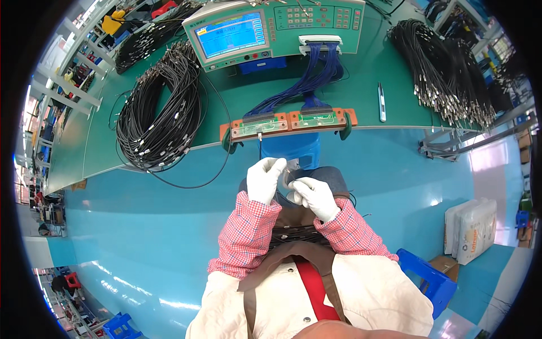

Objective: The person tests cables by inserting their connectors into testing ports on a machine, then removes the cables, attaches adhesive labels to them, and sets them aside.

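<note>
Instrument point(275, 39) (on table point(361, 79)) behind fixture point(288, 122)

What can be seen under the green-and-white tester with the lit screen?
Under the tester, the front of a blue block shows, with green tabletop before it. The tester covers the block's back, so its full shape cannot be told.

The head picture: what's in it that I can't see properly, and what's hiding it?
All in the head view:
What's between the left hand and right hand: tiny, partly hidden by their grip.
The top of the green instrument: cut off by the upper edge.
Where the black cables behind the brown collar end: it partly covers them.
</note>
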A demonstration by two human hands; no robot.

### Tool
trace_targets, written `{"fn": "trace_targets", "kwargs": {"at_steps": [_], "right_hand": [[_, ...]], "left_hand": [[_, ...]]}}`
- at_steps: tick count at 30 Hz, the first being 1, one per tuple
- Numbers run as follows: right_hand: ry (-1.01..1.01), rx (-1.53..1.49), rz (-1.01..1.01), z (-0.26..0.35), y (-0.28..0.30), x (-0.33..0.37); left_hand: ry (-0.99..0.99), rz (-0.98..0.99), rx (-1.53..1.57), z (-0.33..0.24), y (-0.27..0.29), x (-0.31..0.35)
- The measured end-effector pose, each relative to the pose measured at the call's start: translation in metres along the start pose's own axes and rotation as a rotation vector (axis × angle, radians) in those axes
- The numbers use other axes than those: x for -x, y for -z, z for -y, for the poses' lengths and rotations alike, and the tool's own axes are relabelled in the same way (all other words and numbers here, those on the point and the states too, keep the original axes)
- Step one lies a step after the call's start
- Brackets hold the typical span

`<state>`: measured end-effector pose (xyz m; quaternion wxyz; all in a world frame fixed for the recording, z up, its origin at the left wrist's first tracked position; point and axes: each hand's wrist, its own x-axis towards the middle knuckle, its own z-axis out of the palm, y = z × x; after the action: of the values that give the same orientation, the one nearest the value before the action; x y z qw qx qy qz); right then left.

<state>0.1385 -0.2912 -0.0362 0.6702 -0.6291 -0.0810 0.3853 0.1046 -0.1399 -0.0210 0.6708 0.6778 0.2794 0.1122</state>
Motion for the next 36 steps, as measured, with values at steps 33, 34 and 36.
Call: {"fn": "trace_targets", "kwargs": {"at_steps": [33, 34, 36], "right_hand": [[0.291, 0.599, -0.222, 0.006, 0.072, 0.024], [0.412, 0.807, -0.501, 0.014, 0.084, 0.027], [0.748, 1.042, -0.983, 0.023, 0.109, 0.028]], "left_hand": [[-0.084, 0.070, 0.017, 0.001, -0.003, 0.002], [-0.111, 0.075, 0.025, 0.006, -0.005, -0.001], [-0.074, 0.071, 0.057, 0.009, -0.006, -0.003]]}}
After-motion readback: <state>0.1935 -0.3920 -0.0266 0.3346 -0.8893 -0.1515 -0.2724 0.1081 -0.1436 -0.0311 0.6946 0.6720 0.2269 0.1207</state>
